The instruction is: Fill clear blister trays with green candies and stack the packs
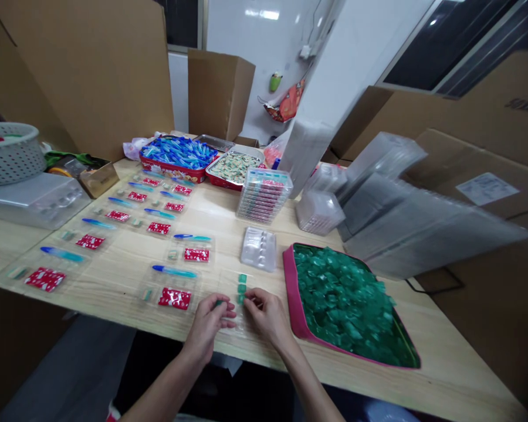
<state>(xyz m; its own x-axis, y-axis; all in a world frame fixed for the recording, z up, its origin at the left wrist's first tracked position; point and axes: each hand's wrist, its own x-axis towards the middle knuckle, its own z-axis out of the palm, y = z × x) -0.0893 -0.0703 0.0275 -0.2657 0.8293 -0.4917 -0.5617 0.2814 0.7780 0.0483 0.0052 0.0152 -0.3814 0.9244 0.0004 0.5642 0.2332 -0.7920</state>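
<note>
A clear plastic tray (227, 282) lies at the table's front edge between my hands. Small green translucent squares (242, 278) sit in a column of its compartments. My right hand (267, 316) is closed in a pinch over the lowest visible green square, its fingertips touching it. Just left of the tray's middle, my left hand (206, 328) has a green piece (219, 302) between thumb and forefinger, the other fingers loosely curled. To my right stands a pink-rimmed tin (293, 296) heaped with green squares (343, 299).
Filled clear trays with red packets (175, 298) and blue pen-shaped tools (175, 271) cover the left side. Another clear tray (259, 249) lies ahead, before a stack of filled trays (264, 196). Behind are tins of blue tools (178, 152) and small pale pieces (235, 166). Cardboard boxes (220, 94) surround the table.
</note>
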